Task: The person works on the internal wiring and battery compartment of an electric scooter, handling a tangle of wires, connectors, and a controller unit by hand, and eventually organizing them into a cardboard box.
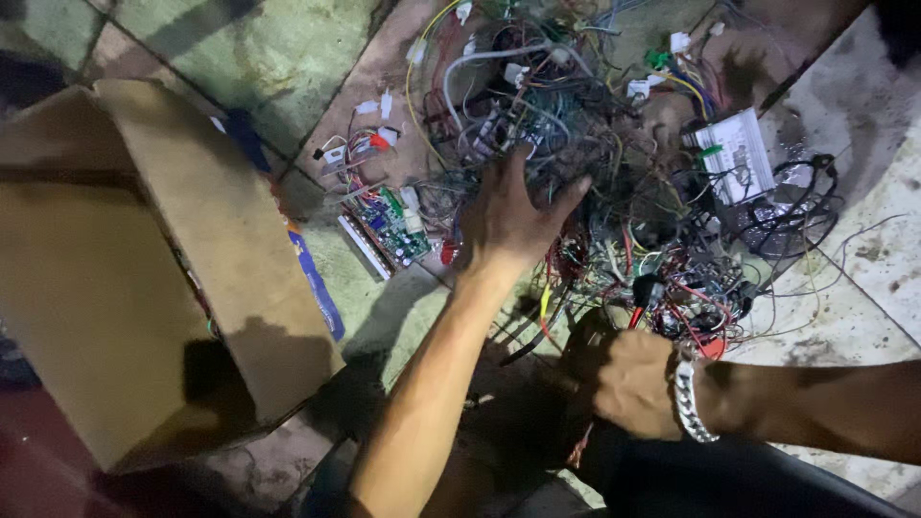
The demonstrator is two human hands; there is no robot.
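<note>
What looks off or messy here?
The wire tangle sprawls loose across the tiled floor, with a green circuit board and a white finned module lying bare among it. The cardboard box lies tipped on its side. The left hand presses into the wires; the right hand is fisted.

At the left of your frame an open brown cardboard box lies on the tiled floor, its plain flaps spread wide. Along its right edge runs a narrow blue strip with small pale markings. At upper right, amid the wires, sits a white rectangular label printed in fine dark lines, tilted slightly.
</note>
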